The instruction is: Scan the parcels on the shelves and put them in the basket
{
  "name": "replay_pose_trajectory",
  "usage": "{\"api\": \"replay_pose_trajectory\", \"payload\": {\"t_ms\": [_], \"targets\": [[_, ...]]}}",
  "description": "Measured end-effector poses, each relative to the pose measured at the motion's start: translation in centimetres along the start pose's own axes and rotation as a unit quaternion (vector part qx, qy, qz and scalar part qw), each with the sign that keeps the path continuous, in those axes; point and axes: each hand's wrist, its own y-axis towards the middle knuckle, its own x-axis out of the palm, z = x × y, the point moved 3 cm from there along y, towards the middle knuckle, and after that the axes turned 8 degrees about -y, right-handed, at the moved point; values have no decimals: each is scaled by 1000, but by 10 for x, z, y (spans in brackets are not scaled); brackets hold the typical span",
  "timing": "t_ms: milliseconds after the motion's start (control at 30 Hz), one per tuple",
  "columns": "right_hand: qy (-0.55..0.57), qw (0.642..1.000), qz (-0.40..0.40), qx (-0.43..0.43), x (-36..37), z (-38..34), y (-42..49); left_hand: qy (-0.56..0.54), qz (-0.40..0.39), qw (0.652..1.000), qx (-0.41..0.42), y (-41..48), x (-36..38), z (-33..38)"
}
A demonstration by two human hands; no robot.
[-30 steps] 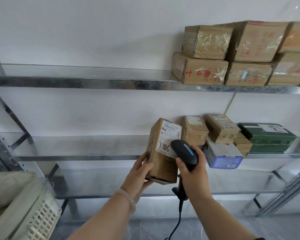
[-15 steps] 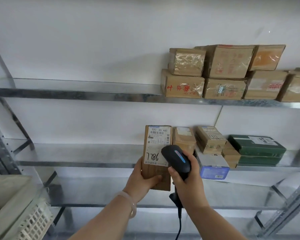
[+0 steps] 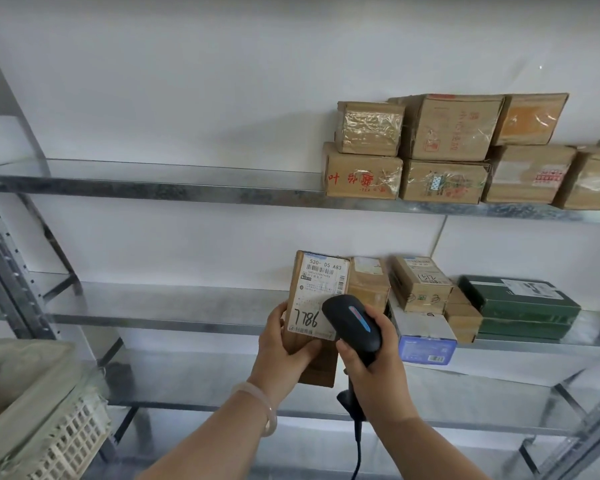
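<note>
Held parcel [image 3: 321,282]: upright, label toward camera, just before front edge of middle shelf [image 3: 170,306]. Left hand [image 3: 284,351]: fingers curled round lower half. Right hand [image 3: 381,368]: fingers wrapped round scanner [image 3: 354,323], head at label. Step judged: scanning. Left: place in basket [image 3: 66,438], lower left; shelved parcels [image 3: 444,154] at right ends await.

Metal rack, three shelves in view. Upper shelf [image 3: 187,194]: a row of brown cartons [image 3: 444,183] sits at its right end, with more cartons stacked on top. Middle shelf [image 3: 153,303]: the right end carries a blue-and-white box [image 3: 426,344], small brown parcels [image 3: 463,320] and stacked dark green boxes [image 3: 523,317]. Lower shelf [image 3: 222,382]: same grey metal.
</note>
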Motion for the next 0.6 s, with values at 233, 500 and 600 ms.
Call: {"api": "replay_pose_trajectory", "payload": {"t_ms": [233, 500, 600], "targets": [[1, 999, -21, -23, -1, -5, 3, -32, -15, 999, -6, 2, 4, 0], [0, 999, -40, -34, 2, -6, 12, -59, -6, 998, -13, 10, -2, -5], [-6, 999, -44, -30, 5, -6, 13, -60, -6, 998, -20, 12, -5, -8]]}}
